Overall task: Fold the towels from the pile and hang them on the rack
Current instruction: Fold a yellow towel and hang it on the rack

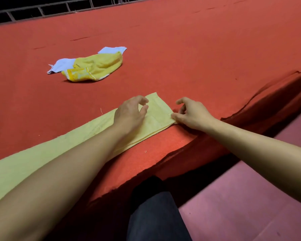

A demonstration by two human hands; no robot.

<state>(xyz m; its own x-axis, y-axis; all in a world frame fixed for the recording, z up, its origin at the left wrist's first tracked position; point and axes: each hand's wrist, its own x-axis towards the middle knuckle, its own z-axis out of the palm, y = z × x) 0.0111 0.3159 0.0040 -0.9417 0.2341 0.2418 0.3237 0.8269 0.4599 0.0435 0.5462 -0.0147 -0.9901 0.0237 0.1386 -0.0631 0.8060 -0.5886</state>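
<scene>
- Head view, looking forward and down over a wide surface covered in red cloth; its near edge runs diagonally from lower centre to upper right, with a dark drop below it.
- Pale yellow towel lies flat on the red cloth as a long strip along the near edge, running from the lower left corner of the picture up to a squared end near centre. Layered edges show along its near side, so it looks folded lengthwise.
- Left hand is over the towel's far end, palm down, the forearm lying along the strip. Fingers are loosely curled, thumb and forefinger apart with a small gap between them; nothing is held. Whether the palm rests on the fabric or is just above it, cannot tell.
- Right hand is at the towel's near end corner. Thumb and curled fingers are closed together on the corner's edge, pinching it against the cloth; forefinger is raised and bent.
- Pile sits well apart from the hands, farther back and to the left: a crumpled bright yellow towel lying on top of a white towel, whose corners stick out at both ends.
- Dark metal railing along the far edge, top left.
- Pink floor at lower right; a dark trouser leg at the bottom centre.
</scene>
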